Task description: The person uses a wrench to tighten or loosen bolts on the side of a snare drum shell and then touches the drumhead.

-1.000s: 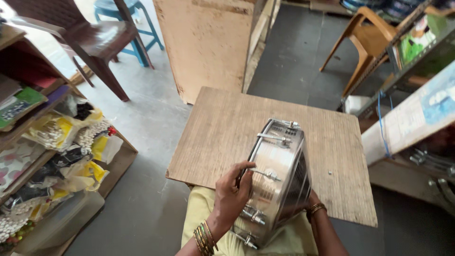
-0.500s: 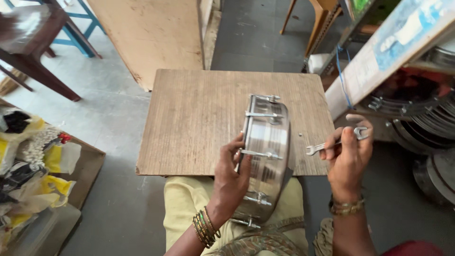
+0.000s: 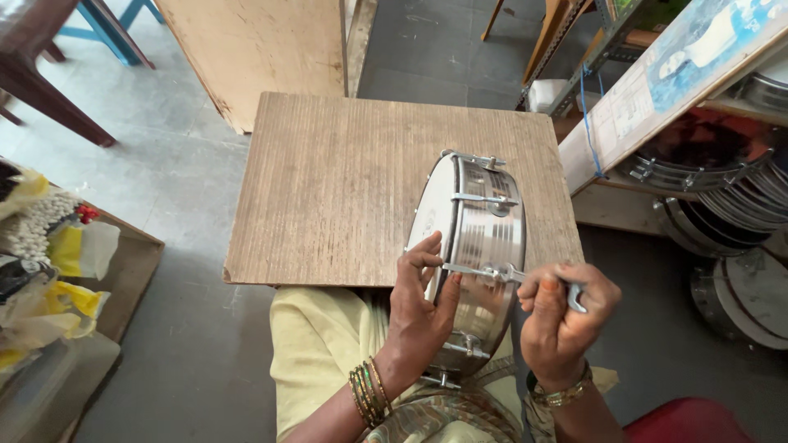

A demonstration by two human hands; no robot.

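Head view: a round metal-shelled frame drum [image 3: 480, 262] was stood on edge at the near edge of the wooden table [image 3: 345, 180], its lower rim resting down toward the lap. Pale skin faced left, shiny ribbed shell faced up/right, w/ tension rods and lugs spaced round it.

Left hand [image 3: 419, 308] was laid against the skin side & rim, fingers spread, steadying the drum. Right hand [image 3: 562, 316] was closed on a small metal wrench [image 3: 533, 279], its head seated on a tension rod at the shell's near side.

Handling, judged: shell probably stiff and moderately heavy; polished metal likely slippery, so the rim or rods would be the better hold. Skin prob. the fragile part, not to be pressed hard. Standing on edge, the drum looked apt to roll unless braced.

Elsewhere: similar drums [image 3: 706, 176] were stacked on shelves at right; packets [image 3: 49, 246] sat in a box at left; a plywood board [image 3: 263, 49] leaned beyond the table.
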